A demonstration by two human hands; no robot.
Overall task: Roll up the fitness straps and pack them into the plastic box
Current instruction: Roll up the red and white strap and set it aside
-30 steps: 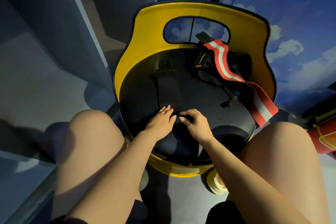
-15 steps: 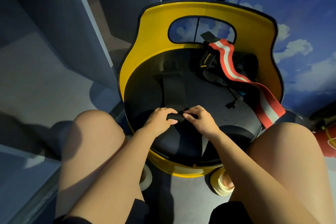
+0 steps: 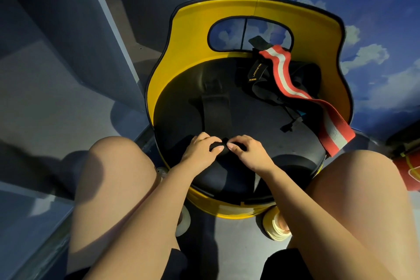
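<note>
A black strap [image 3: 216,113] lies flat on the black seat [image 3: 250,125] of a yellow chair [image 3: 318,29], running from the middle of the seat toward the person. Its near end is rolled into a small tight roll [image 3: 219,146], and this roll sits directly between the two hands. The left hand [image 3: 201,151] grips the left side of the roll, with the fingers curled over the top and the thumb pressing at the front. The right hand [image 3: 248,151] pinches the right side of the roll, also with curled fingers. The thumbs of both hands are almost touching each other over the roll, so the hands are close together and both are closed around the same strap.

Farther back and to the right on the seat there is a pile of dark straps [image 3: 272,88]. A red and white striped strap [image 3: 302,95] lies over this pile and hangs over the right edge of the seat, well apart from the hands. One black strap [image 3: 255,70] in the pile carries yellow writing. The short word at its lower end reads something like "PEAKUS", but the letters are small and I am not sure. The longer word above it is too small to read.

The person's bare knees are on both sides of the chair.
</note>
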